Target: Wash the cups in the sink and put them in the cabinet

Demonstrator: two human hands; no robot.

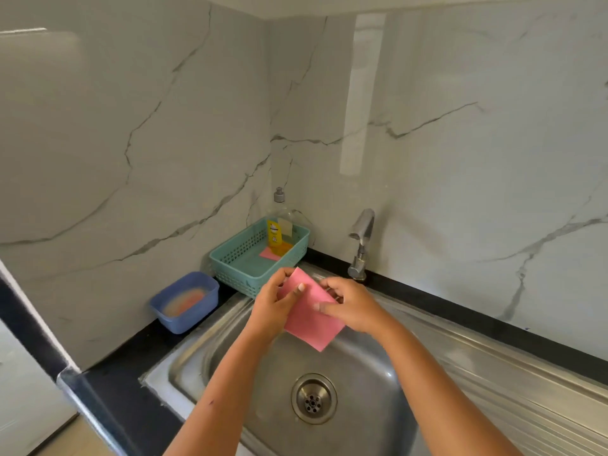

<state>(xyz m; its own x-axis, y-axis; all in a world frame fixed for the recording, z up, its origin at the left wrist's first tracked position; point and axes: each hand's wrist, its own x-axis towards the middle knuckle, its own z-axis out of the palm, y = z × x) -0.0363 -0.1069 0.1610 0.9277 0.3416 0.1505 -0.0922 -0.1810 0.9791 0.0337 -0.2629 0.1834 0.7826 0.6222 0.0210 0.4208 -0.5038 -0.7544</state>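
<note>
Taking the drain [313,398] as centre, a blue tub [184,302] sits at ten o'clock on the black tabletop [131,363]. Just beside it, toward eleven, a teal basket [243,268] holds a dish soap bottle [279,225] and a pink scrap [269,255]. My left hand [276,304] pinches the left edge of a pink sponge cloth [312,324] above the steel sink [368,373], at twelve o'clock. My right hand [352,304] pinches its right edge. The tap [362,245] stands at one o'clock, behind my right hand.
</note>
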